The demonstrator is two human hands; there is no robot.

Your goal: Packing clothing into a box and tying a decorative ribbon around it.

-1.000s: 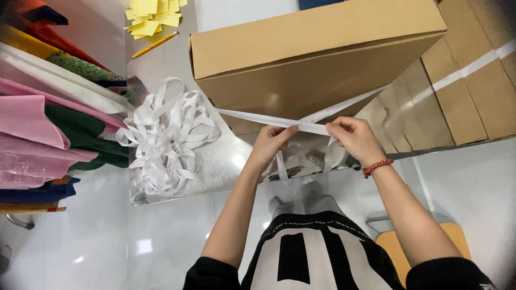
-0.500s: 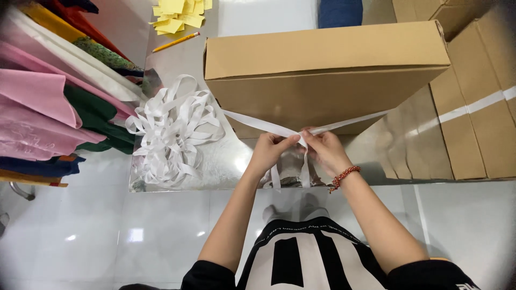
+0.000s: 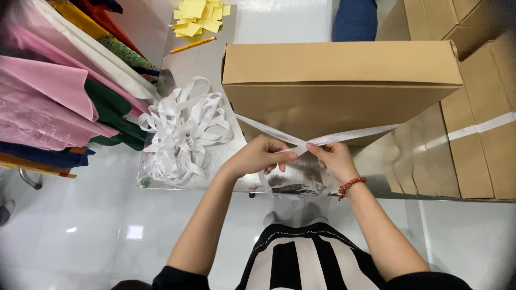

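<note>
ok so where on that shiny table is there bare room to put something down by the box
Bare patches: the strip of shiny table between the pencil and the cardboard box, and the stretch right of the right hand, before the flat cardboard sheets. Crowded: the ribbon pile fills the near left, and both hands, the left hand included, hold crossed ribbon ends at the front edge.

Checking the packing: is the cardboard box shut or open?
Shut: the cardboard box shows a flat, closed top, with white strap crossing its front.

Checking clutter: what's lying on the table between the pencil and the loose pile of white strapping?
In the head view, only bare shiny tabletop separates the pencil from the strapping pile.
</note>
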